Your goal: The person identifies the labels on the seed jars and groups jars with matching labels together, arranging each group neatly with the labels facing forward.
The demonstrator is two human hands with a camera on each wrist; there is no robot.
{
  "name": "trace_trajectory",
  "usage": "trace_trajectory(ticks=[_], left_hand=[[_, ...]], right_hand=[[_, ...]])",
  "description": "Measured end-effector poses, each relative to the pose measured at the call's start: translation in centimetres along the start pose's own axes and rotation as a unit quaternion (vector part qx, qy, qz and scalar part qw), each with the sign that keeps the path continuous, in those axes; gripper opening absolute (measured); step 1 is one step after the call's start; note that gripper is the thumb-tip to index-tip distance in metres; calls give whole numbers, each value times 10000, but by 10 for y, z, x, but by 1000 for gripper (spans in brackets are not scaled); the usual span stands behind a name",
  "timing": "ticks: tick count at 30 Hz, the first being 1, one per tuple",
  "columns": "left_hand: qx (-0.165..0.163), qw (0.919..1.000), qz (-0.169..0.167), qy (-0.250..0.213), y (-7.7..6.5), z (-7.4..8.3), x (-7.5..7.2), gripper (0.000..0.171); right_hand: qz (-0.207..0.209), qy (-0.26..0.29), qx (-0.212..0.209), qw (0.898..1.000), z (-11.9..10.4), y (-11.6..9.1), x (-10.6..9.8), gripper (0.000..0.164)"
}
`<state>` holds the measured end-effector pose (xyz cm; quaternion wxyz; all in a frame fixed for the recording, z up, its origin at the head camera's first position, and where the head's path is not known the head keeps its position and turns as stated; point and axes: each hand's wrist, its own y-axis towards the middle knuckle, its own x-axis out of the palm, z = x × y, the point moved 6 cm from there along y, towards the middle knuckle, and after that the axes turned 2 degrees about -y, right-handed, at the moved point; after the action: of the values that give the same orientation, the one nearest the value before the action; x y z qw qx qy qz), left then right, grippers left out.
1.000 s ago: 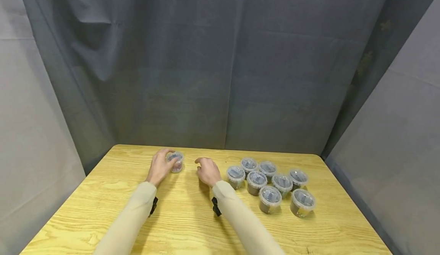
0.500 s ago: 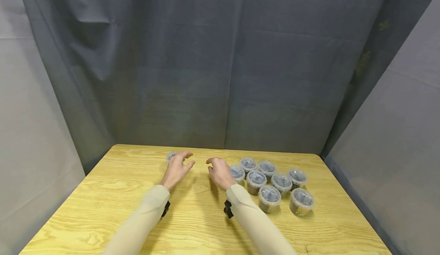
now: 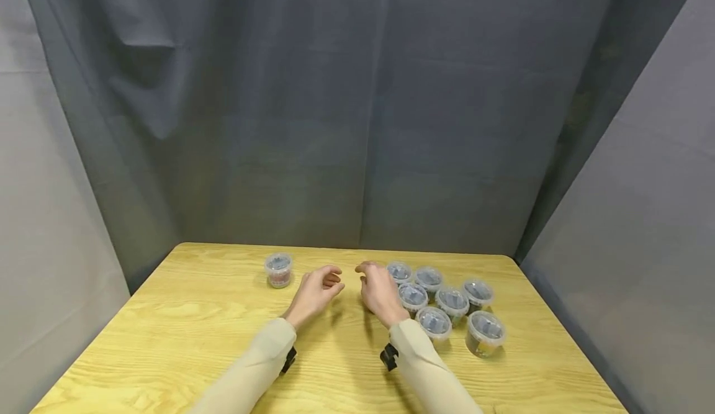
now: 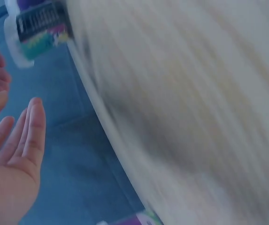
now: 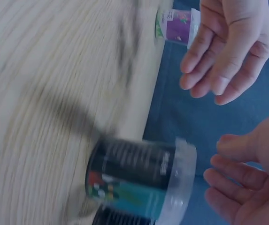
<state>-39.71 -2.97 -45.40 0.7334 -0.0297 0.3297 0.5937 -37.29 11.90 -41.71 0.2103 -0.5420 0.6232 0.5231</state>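
A small lidded plastic tub [image 3: 278, 270] with a reddish-purple side stands alone at the table's back left. My left hand [image 3: 316, 291] is to its right, apart from it, with nothing in its fingers; the left wrist view shows this hand [image 4: 14, 161] with its fingers extended. Close to the left edge of a group of similar tubs [image 3: 413, 296], my right hand [image 3: 381, 290] holds nothing and its fingers bend loosely. In the right wrist view, a tub with a black and teal label [image 5: 134, 176] stands beside the right hand [image 5: 251, 173], with a gap between them.
The group on the right holds several tubs with clear lids; the frontmost right one [image 3: 485, 333] stands slightly apart. The wooden table [image 3: 167, 339] ends at a dark curtain [image 3: 290, 153] behind. Light grey cloth walls [image 3: 631, 228] flank both sides.
My left hand has let go of the purple tub and moved right, leaving it standing. My right hand has shifted right to the tub group, hiding its leftmost tub from the head view.
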Motion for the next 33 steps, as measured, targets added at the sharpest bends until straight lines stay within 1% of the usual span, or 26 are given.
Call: trace_trajectory(ticks=[3,5,10,13,16,18,20,23,26,29,31,33], left_hand=[[98,9997,-217,62,-5,0,7,28],[154,9993,-341,69,-4,2,15,28],[208,9987,-448,153,-2,8,24,26],[305,9978,-567,142,-1,14,29,27],[519,9954,-740,310,0,18,37,28],[592,9939,-821,446,1,20,42,29],[566,9931,-846,589,1,21,45,30],[463,9934,-846,620,1,22,48,29],[384,9931,-904,648,3,21,51,25],[387,9920,-948,743,4,20,53,19],[413,9914,-988,754,5,20,55,18],[456,9912,-1066,643,6,21,57,19]], right_hand=[[-9,78,34,10000,3,-6,-2,23],[33,73,31,10000,9,-9,-9,22],[52,-62,-42,10000,24,-14,-21,22],[-67,-69,88,9999,34,-16,-26,22],[-271,18,205,9994,41,-20,-28,20],[-402,95,180,9990,43,-21,-27,18],[-516,103,82,9986,44,-21,-24,17],[-617,95,-58,9980,44,-22,-21,11],[-676,141,-136,9975,45,-23,-19,6],[-736,195,-172,9970,46,-24,-18,8],[-793,240,-191,9964,48,-25,-17,10],[-840,220,-183,9961,49,-27,-17,14]])
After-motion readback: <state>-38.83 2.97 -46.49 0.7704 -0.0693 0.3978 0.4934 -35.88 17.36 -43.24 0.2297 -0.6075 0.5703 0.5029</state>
